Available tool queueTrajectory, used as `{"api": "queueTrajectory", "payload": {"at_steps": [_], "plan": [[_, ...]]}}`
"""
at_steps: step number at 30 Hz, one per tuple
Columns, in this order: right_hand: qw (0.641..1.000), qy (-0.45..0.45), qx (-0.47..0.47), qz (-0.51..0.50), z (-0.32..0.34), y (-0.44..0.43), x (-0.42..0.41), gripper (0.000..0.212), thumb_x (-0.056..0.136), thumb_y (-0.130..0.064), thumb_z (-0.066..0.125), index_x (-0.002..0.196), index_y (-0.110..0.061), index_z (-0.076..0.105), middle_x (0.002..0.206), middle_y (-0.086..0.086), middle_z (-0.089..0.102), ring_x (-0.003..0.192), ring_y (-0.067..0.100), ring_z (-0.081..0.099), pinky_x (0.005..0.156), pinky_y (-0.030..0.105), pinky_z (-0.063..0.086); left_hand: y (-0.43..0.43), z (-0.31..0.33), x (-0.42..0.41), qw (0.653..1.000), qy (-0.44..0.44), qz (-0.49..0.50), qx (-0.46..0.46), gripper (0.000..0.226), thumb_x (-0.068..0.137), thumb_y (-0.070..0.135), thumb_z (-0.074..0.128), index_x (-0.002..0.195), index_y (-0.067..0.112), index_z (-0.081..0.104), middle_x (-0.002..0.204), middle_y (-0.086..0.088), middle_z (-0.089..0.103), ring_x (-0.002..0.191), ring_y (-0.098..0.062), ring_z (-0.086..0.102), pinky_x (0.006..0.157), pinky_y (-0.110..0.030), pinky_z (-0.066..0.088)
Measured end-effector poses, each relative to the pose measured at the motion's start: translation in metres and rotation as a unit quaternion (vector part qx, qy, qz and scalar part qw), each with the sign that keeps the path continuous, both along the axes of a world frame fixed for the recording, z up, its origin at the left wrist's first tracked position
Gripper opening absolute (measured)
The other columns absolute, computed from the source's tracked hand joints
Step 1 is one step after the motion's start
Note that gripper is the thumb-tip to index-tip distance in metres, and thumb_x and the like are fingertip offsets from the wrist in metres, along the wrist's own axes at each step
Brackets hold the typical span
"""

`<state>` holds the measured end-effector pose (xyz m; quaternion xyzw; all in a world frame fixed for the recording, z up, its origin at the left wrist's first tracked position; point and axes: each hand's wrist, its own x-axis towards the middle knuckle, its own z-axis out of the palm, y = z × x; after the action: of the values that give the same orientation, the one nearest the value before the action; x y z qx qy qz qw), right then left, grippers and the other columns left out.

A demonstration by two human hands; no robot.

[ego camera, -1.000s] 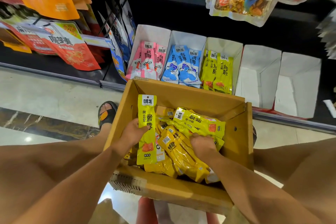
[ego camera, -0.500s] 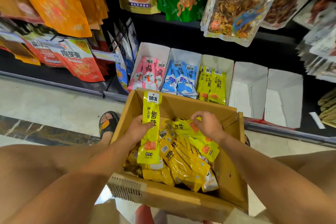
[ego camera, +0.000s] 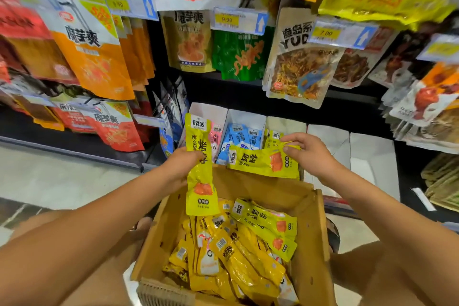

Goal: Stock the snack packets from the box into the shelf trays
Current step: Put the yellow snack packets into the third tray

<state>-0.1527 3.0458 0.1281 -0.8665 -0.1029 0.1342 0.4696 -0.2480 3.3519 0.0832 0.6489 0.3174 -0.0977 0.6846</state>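
Observation:
An open cardboard box (ego camera: 309, 251) sits between my knees with several yellow snack packets (ego camera: 238, 251) piled inside. My left hand (ego camera: 183, 159) grips one yellow packet (ego camera: 200, 169) upright above the box's far edge. My right hand (ego camera: 308, 154) holds another yellow packet (ego camera: 260, 163) sideways by its end, in front of the yellow tray (ego camera: 285, 124). White shelf trays stand in a row: a pink-packet tray (ego camera: 206, 109), a blue-packet tray (ego camera: 244, 117), the yellow tray, and two empty trays (ego camera: 372, 154) at the right.
Hanging snack bags (ego camera: 94, 57) and price tags (ego camera: 238, 21) crowd the shelves above the trays. More bags (ego camera: 427, 107) jut out at the right. Pale tiled floor (ego camera: 62, 176) lies to the left. A sandalled foot (ego camera: 332, 233) shows by the box's right side.
Both hands have risen out of the box toward the trays. The right hand has lifted a yellow packet, and the left has carried its packet higher. The camera has tilted up.

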Motion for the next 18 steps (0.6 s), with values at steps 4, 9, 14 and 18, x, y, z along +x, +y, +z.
{"api": "queueTrajectory", "payload": {"at_steps": [4,9,14,18], "plan": [[0.989,0.109,0.091,-0.053,-0.002,0.005,0.001,0.031,0.098,-0.015,0.063,0.127,-0.024,0.061,0.125,0.005,0.06,0.099,0.019,0.066,0.076,0.038,0.056,-0.009,-0.011,0.014,0.996,0.019,0.045,-0.078,0.021,0.103,0.004,0.052,0.121,0.002,0.063,0.113,-0.026,0.072,0.104,-0.041,0.071,0.089,-0.057,0.059],[0.955,0.223,0.171,-0.094,-0.024,0.009,0.011,0.049,0.094,-0.004,0.066,0.138,-0.022,0.055,0.137,0.007,0.058,0.118,0.026,0.063,0.1,0.048,0.053,-0.022,-0.037,0.029,0.998,0.028,0.024,-0.05,0.018,0.104,0.002,0.054,0.118,0.004,0.065,0.105,-0.02,0.075,0.097,-0.037,0.073,0.085,-0.052,0.061],[0.919,0.3,0.228,-0.117,-0.037,0.012,0.016,0.049,0.094,0.01,0.057,0.139,-0.008,0.052,0.132,0.009,0.063,0.107,0.025,0.069,0.077,0.034,0.063,-0.02,-0.049,0.04,0.996,0.063,0.04,-0.056,0.021,0.104,0.005,0.054,0.123,0.001,0.062,0.102,-0.02,0.077,0.09,-0.034,0.076,0.072,-0.046,0.063],[0.893,0.333,0.275,-0.129,-0.041,0.021,0.016,0.035,0.095,0.015,0.05,0.114,-0.01,0.064,0.103,0.008,0.076,0.097,0.025,0.073,0.082,0.036,0.062,-0.021,-0.051,0.048,0.991,0.069,0.057,-0.098,0.026,0.105,0.013,0.052,0.128,0.004,0.061,0.107,-0.021,0.076,0.095,-0.037,0.075,0.077,-0.047,0.061]]}}
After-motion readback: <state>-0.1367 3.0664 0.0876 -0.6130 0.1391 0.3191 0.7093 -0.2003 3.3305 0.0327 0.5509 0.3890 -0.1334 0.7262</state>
